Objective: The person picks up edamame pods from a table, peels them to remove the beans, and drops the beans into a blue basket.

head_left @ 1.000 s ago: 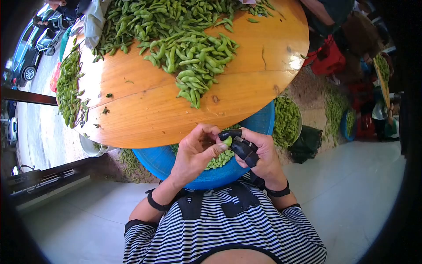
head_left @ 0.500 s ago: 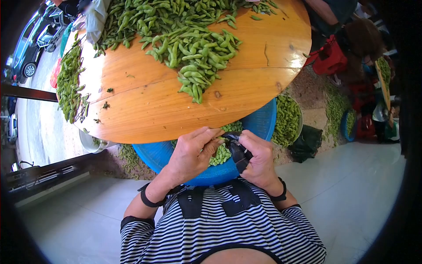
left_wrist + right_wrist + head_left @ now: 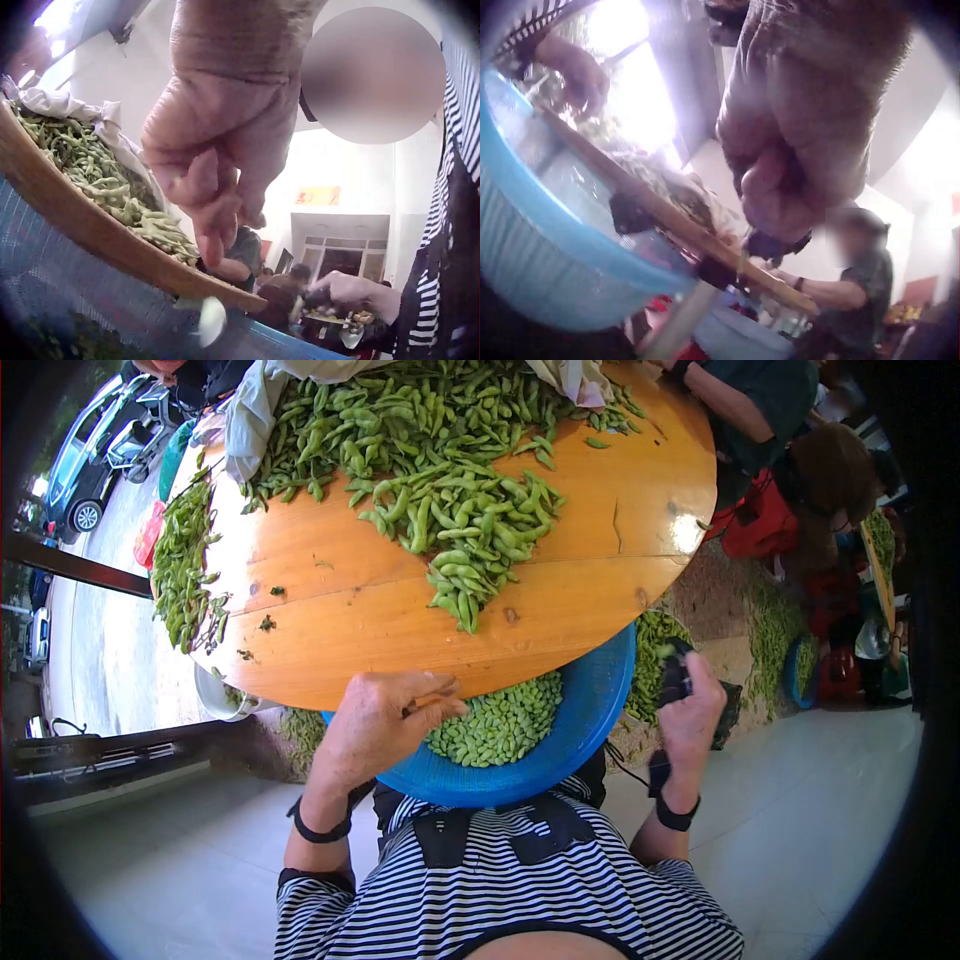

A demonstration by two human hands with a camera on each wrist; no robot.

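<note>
A person in a striped shirt [image 3: 520, 880] sits at a round wooden table [image 3: 380, 620] heaped with green soybean pods [image 3: 450, 490], a blue basket [image 3: 590, 710] of shelled beans [image 3: 500, 725] tucked under the table's near edge. The left hand [image 3: 375, 720] hovers over the basket's left rim, its fingers bunched downward at the table edge; in the left wrist view a pale bean [image 3: 211, 321] shows just below the fingertips, apart from them. The right hand [image 3: 690, 715] is raised well to the right of the basket, beyond its rim, fingers curled around something dark; whether it also holds a pod cannot be told.
</note>
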